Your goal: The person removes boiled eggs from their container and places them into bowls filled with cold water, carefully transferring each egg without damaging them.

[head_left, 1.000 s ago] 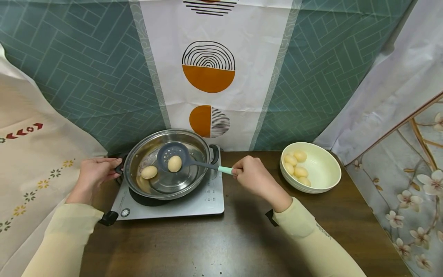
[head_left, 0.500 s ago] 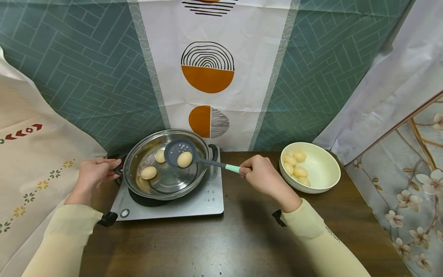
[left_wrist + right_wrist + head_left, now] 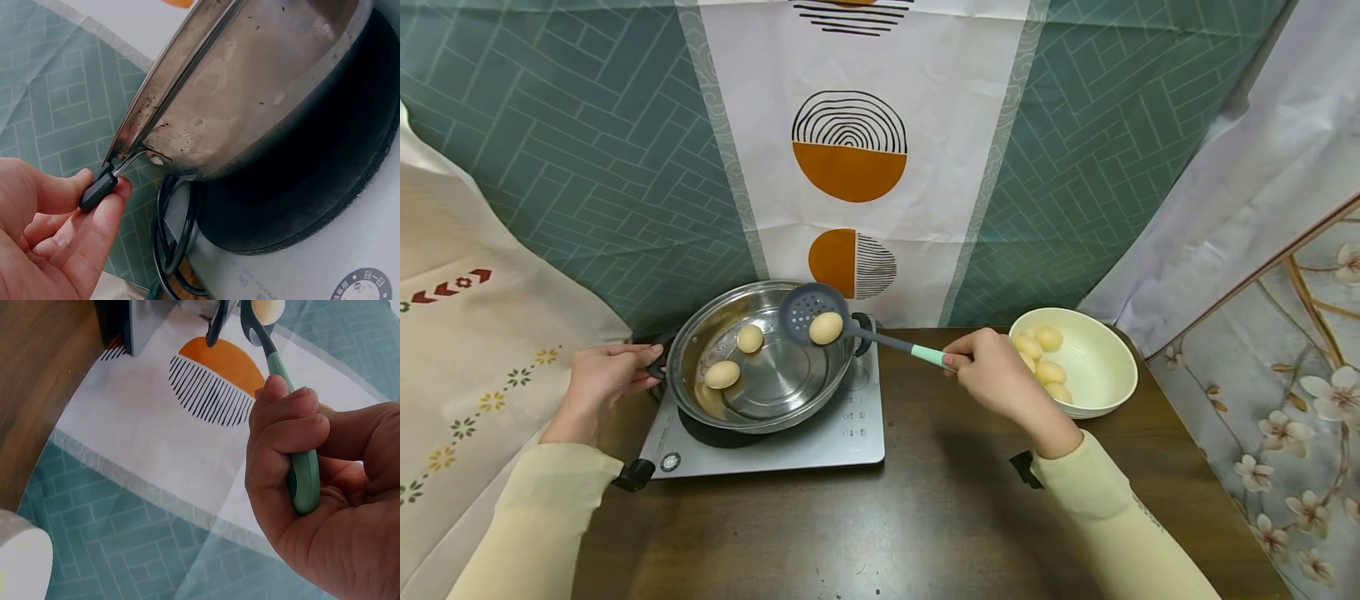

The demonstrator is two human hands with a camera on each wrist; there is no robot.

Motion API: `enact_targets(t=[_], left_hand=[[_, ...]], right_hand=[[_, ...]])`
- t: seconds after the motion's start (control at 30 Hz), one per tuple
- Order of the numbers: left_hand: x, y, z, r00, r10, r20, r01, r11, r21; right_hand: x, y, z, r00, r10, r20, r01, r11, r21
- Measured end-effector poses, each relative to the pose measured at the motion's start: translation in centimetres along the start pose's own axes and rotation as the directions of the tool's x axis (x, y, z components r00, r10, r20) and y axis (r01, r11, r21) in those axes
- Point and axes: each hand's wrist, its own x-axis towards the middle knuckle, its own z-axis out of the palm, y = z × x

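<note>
My left hand [image 3: 610,377] pinches the black side handle [image 3: 99,191] of a steel pan [image 3: 681,392] between thumb and fingers. The right hand [image 3: 996,375] has its fingers curled round the mint-green handle [image 3: 304,481] of a grey slotted spoon [image 3: 801,307]. On that spoon lies one egg [image 3: 826,328], above the pan's right rim near its other handle. Inside the pan, two more eggs stay apart: one egg [image 3: 749,338] towards the back and another egg [image 3: 722,375] at the left. Whether water is in the pan is hard to tell.
The pan stands on a silver induction cooker [image 3: 820,450]. At the right a cream bowl [image 3: 1105,358] holds several eggs [image 3: 1051,373], partly behind the right hand. A black cable [image 3: 164,231] lies beside the cooker. Printed cloth [image 3: 955,167] hangs behind the wooden table [image 3: 850,533].
The slotted spoon with its egg has risen and moved right, from over the pan's middle to its right rim. This uncovers the egg at the back. My left hand stays put.
</note>
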Motion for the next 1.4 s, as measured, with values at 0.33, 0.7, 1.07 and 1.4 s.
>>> enact_targets(t=[0.33, 0.7, 1.07, 1.4], left_hand=[[0.2, -0.1, 0.1, 1.0, -0.009, -0.004, 0.01, 0.999, 0.047], [0.2, -0.1, 0.2, 1.0, -0.02, -0.004, 0.019, 1.0, -0.012], [0.0, 0.0, 0.0, 1.0, -0.029, -0.001, 0.029, 0.999, 0.024], [0.1, 0.0, 0.1, 1.0, -0.029, 0.003, 0.029, 0.999, 0.023]], right_hand=[[-0.8, 1.9, -1.8, 0.999, 0.041, 0.015, -0.041, 0.999, 0.029], [-2.6, 5.4, -4.4, 0.997, 0.057, -0.049, -0.058, 0.998, -0.021], [-5.5, 9.4, -7.8, 0.982, 0.168, -0.085, -0.175, 0.981, -0.079], [-6.8, 11.5, -8.9, 0.974, 0.185, -0.127, -0.2, 0.973, -0.116]])
